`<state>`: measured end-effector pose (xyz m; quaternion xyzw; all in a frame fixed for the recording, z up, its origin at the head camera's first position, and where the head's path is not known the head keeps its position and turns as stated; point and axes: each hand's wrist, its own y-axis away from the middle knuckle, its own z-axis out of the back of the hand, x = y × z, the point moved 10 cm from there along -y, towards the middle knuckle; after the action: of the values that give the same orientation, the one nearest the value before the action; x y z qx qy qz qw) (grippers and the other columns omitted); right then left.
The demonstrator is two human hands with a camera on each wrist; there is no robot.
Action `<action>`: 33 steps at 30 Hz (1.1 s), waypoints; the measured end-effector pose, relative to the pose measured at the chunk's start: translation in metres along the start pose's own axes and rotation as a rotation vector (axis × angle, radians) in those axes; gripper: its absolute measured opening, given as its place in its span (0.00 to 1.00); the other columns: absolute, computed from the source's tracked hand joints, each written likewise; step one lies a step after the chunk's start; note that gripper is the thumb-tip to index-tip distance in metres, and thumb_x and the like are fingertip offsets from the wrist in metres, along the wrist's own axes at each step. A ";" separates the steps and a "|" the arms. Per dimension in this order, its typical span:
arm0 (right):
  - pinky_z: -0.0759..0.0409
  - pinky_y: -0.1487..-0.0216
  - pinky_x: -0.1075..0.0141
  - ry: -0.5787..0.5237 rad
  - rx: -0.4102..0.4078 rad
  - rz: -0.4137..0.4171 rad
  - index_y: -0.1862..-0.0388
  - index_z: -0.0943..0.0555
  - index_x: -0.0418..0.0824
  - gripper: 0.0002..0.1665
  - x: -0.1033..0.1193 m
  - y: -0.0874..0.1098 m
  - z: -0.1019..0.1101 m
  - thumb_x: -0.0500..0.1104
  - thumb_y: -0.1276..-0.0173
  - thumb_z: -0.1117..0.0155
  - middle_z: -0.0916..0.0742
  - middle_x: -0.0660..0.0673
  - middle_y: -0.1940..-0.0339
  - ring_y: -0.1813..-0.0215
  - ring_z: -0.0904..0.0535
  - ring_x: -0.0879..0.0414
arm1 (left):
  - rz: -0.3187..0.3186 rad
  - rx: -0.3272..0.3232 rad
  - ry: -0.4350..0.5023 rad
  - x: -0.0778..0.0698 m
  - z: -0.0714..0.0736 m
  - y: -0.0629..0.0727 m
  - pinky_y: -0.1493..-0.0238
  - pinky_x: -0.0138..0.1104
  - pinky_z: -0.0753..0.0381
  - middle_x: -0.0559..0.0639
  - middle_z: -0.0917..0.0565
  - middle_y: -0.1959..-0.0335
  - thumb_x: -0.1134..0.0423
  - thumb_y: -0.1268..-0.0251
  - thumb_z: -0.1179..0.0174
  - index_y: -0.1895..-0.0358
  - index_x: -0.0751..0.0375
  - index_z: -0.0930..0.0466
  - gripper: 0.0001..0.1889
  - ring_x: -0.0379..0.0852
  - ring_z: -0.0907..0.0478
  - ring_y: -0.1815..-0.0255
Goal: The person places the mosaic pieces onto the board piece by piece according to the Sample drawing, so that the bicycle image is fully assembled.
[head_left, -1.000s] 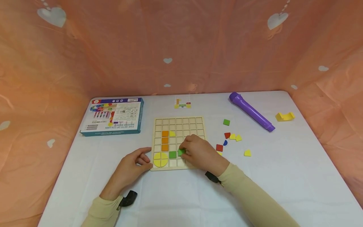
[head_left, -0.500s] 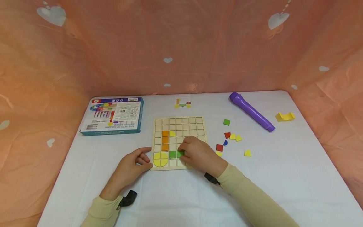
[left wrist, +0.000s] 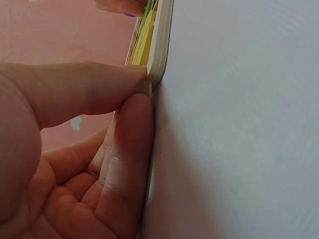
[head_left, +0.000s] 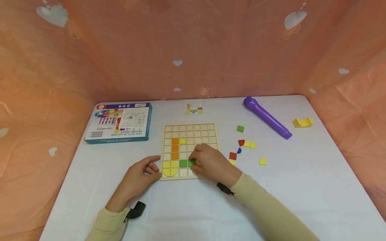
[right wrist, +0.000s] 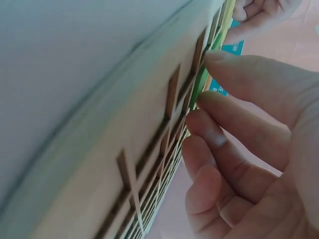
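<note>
A wooden grid board (head_left: 206,127) lies on the white table. My right hand (head_left: 212,164) pinches a green square tile (head_left: 191,163) between thumb and finger, level with a cell of the grid. In the right wrist view the fingertips (right wrist: 217,56) meet the tile's edges. Another green square (head_left: 183,163) sits just left of it. My left hand (head_left: 140,177) rests its thumb and index finger against the board's left edge, other fingers curled loosely. On the board are orange squares (head_left: 175,148), a yellow quarter piece (head_left: 182,141) and a yellow circle of quarters (head_left: 170,168).
Loose tiles lie right of the board: a green square (head_left: 240,128), red pieces (head_left: 233,156), a blue half-round (head_left: 239,150) and yellow pieces (head_left: 263,161). Behind are a pattern card (head_left: 193,107), a box (head_left: 119,122), a purple microphone (head_left: 266,117) and a yellow block (head_left: 303,123).
My right hand has moved slightly left and down, bringing the green tile flush into its cell beside the other green square. The left hand stays against the board's edge.
</note>
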<state>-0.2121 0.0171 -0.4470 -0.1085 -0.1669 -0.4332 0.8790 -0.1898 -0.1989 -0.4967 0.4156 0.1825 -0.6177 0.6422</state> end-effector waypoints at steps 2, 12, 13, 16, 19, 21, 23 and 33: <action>0.15 0.46 0.59 -0.005 -0.007 -0.015 0.51 0.07 0.43 0.12 -0.005 -0.001 0.003 0.44 0.31 0.22 0.12 0.50 0.56 0.51 0.20 0.54 | 0.003 0.002 -0.001 0.000 0.000 0.000 0.52 0.34 0.23 0.49 0.15 0.56 0.63 0.32 0.26 0.25 0.55 0.22 0.32 0.42 0.17 0.59; 0.16 0.38 0.52 -0.061 -0.082 -0.193 0.47 0.09 0.38 0.16 -0.069 0.000 0.046 0.46 0.27 0.26 0.10 0.45 0.52 0.47 0.17 0.48 | 0.011 0.007 -0.009 0.000 -0.001 0.000 0.52 0.34 0.23 0.49 0.15 0.56 0.62 0.32 0.26 0.25 0.55 0.22 0.32 0.42 0.18 0.58; 0.16 0.39 0.51 -0.069 -0.088 -0.218 0.46 0.09 0.38 0.16 -0.077 0.002 0.050 0.45 0.27 0.27 0.10 0.44 0.52 0.47 0.17 0.48 | 0.011 0.007 -0.008 0.000 -0.001 0.000 0.52 0.34 0.23 0.49 0.15 0.55 0.62 0.32 0.26 0.25 0.55 0.22 0.32 0.42 0.18 0.58; 0.16 0.40 0.50 -0.102 -0.094 -0.312 0.44 0.10 0.38 0.17 -0.102 0.007 0.059 0.46 0.25 0.29 0.11 0.43 0.51 0.49 0.17 0.47 | 0.011 0.004 -0.009 0.000 -0.001 0.000 0.52 0.34 0.23 0.49 0.15 0.56 0.62 0.32 0.26 0.25 0.55 0.22 0.32 0.42 0.18 0.58; 0.17 0.40 0.50 -0.168 -0.088 -0.425 0.42 0.10 0.39 0.17 -0.129 0.017 0.064 0.47 0.23 0.32 0.12 0.44 0.49 0.49 0.19 0.47 | 0.009 0.001 -0.010 0.000 -0.001 0.000 0.52 0.34 0.23 0.48 0.15 0.56 0.62 0.32 0.26 0.25 0.55 0.22 0.32 0.42 0.17 0.58; 0.17 0.42 0.51 -0.201 -0.094 -0.469 0.40 0.11 0.40 0.18 -0.143 0.025 0.066 0.48 0.21 0.33 0.13 0.44 0.47 0.50 0.18 0.47 | 0.004 0.000 -0.013 0.000 -0.001 0.000 0.52 0.33 0.23 0.48 0.15 0.56 0.62 0.32 0.26 0.25 0.54 0.22 0.32 0.42 0.17 0.58; 0.17 0.43 0.51 -0.218 -0.101 -0.500 0.39 0.12 0.41 0.19 -0.155 0.032 0.070 0.49 0.20 0.34 0.14 0.44 0.45 0.51 0.18 0.47 | -0.001 0.000 -0.017 -0.001 -0.001 0.000 0.52 0.33 0.23 0.48 0.15 0.56 0.62 0.32 0.26 0.25 0.54 0.22 0.32 0.42 0.17 0.58; 0.15 0.42 0.53 -0.270 -0.106 -0.625 0.35 0.15 0.40 0.20 -0.188 0.053 0.078 0.45 0.21 0.32 0.15 0.42 0.40 0.44 0.20 0.45 | 0.020 0.004 -0.019 0.001 -0.001 -0.001 0.52 0.34 0.23 0.48 0.14 0.55 0.61 0.32 0.26 0.25 0.55 0.22 0.32 0.42 0.18 0.57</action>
<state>-0.2925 0.2116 -0.4505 -0.1538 -0.2842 -0.6715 0.6668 -0.1897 -0.1982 -0.4983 0.4128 0.1710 -0.6155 0.6492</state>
